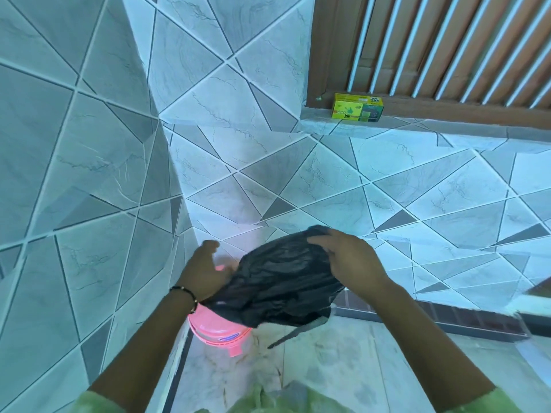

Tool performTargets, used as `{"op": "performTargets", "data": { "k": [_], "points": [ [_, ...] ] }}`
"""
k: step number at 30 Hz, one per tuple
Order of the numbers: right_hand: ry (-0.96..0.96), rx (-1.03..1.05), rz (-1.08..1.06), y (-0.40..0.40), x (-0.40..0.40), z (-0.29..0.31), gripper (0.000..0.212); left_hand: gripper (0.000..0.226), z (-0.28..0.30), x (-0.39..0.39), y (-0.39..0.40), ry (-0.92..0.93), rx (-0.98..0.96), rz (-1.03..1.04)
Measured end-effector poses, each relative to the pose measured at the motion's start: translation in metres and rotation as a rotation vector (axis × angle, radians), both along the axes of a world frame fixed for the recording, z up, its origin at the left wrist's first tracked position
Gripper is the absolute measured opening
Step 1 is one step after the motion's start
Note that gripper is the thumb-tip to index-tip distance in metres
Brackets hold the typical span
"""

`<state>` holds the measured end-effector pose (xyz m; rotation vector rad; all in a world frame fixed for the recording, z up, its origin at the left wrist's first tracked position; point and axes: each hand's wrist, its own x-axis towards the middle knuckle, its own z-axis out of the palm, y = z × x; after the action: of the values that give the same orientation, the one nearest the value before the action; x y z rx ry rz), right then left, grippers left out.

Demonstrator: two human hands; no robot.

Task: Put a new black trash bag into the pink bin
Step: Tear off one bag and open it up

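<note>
A crumpled black trash bag (283,281) hangs in the air between both hands, directly above the pink bin (219,332). Only the bin's near rim and one handle tab show below the bag; its opening is hidden. My left hand (205,269) grips the bag's left edge, with a beaded bracelet on the wrist. On the bag's upper right corner my right hand (348,257) is closed, fingers curled over the plastic. A loose strip of the bag dangles at its lower right.
Tiled walls meet in a corner just behind the bin. A yellow-green box of bin bags (357,107) rests on the window ledge (316,120) under a barred wooden window. Pale marble floor lies below, with a dark drain strip (432,317) along the right wall.
</note>
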<state>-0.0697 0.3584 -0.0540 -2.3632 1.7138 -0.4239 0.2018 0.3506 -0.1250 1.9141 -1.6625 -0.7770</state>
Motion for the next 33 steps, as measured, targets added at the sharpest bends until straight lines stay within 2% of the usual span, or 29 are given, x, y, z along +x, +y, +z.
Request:
{"op": "performTargets", "data": {
  "k": [2,4,5,6,8,9,12,14,16,19,20,22,25,26,28,30,31,33],
  "points": [
    [0.023,-0.066,0.137,0.002,0.012,0.009,0.053,0.091,0.005,-0.022,0.0,0.115,-0.014,-0.163],
    [-0.021,-0.157,0.257,0.005,0.02,0.014,0.056,0.107,0.008,-0.04,-0.003,0.139,-0.007,-0.296],
    [-0.043,-0.195,0.289,0.005,0.022,0.016,0.056,0.102,0.008,-0.048,-0.005,0.133,0.006,-0.334],
    [-0.053,-0.222,0.299,0.004,0.022,0.018,0.055,0.085,0.006,-0.053,-0.007,0.111,0.007,-0.344],
    [-0.025,-0.273,0.287,-0.001,0.016,0.021,0.049,0.033,0.0,-0.058,-0.009,0.092,-0.066,-0.281],
    [0.028,-0.285,0.274,-0.004,0.009,0.022,0.046,0.016,-0.001,-0.055,-0.011,0.124,-0.126,-0.201],
    [0.304,-0.179,0.247,-0.01,-0.017,0.023,0.04,0.022,0.005,-0.027,-0.024,0.183,-0.287,0.122],
    [0.449,-0.104,0.196,-0.013,-0.032,0.021,0.042,0.03,0.013,-0.005,-0.032,0.174,-0.347,0.24],
    [0.565,-0.011,0.089,-0.018,-0.043,0.018,0.043,0.029,0.021,0.007,-0.029,0.139,-0.408,0.163],
    [0.477,0.005,-0.047,-0.03,-0.059,0.007,0.033,0.021,0.022,0.014,-0.014,-0.086,-0.534,-0.247],
    [0.45,-0.002,-0.078,-0.033,-0.064,0.003,0.036,0.016,0.02,0.015,-0.009,-0.191,-0.526,-0.38],
    [0.472,-0.015,-0.124,-0.037,-0.071,-0.002,0.035,0.01,0.015,0.014,0.001,-0.342,-0.516,-0.516],
    [0.563,0.035,-0.093,-0.036,-0.071,-0.004,0.034,0.048,0.017,0.005,0.01,-0.324,-0.294,-0.482],
    [0.619,0.074,-0.031,-0.035,-0.069,-0.005,0.033,0.053,0.015,0.006,0.008,-0.31,-0.208,-0.487],
    [0.749,0.172,0.127,-0.032,-0.064,-0.009,0.029,0.047,0.001,0.015,-0.001,-0.434,-0.065,-0.523],
    [0.837,0.223,0.237,-0.029,-0.057,-0.014,0.025,0.047,-0.014,0.033,-0.011,-0.504,0.102,-0.423],
    [0.852,0.215,0.247,-0.028,-0.054,-0.015,0.023,0.05,-0.02,0.041,-0.015,-0.495,0.148,-0.358],
    [0.791,0.187,0.165,-0.027,-0.049,-0.012,0.021,0.057,-0.023,0.049,-0.021,-0.505,0.111,-0.279]
  ]
}}
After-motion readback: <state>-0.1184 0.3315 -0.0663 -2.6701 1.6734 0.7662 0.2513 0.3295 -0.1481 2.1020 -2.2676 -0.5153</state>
